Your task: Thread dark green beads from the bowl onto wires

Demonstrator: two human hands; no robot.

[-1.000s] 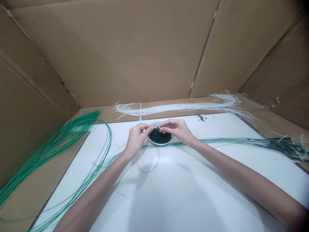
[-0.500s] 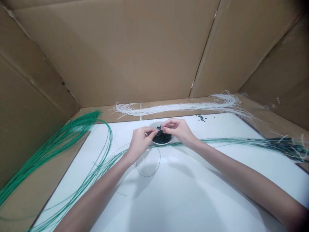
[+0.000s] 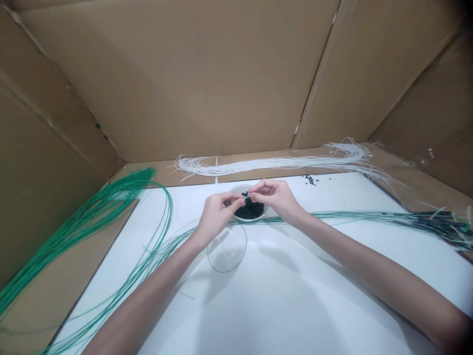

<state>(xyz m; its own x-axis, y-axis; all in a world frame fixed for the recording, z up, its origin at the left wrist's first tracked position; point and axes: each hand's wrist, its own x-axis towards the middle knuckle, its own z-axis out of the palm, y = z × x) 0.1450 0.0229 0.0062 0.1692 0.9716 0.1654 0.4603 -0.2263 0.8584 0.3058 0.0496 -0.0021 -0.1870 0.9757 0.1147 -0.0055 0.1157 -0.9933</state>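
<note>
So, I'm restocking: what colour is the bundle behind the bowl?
The bundle is white, in the head view.

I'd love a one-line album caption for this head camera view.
Left hand and right hand pinch a thin strand over a bowl of dark bits, white strands lying beyond.

Two long, slender bare forearms (image 3: 364,266) with narrow wrists (image 3: 199,237), bare hands (image 3: 218,214) and slim fingers (image 3: 265,184)

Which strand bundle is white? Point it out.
The long white bundle beyond the bowl; the far-left bundle and the strands running across the tabletop are mainly green.
</note>
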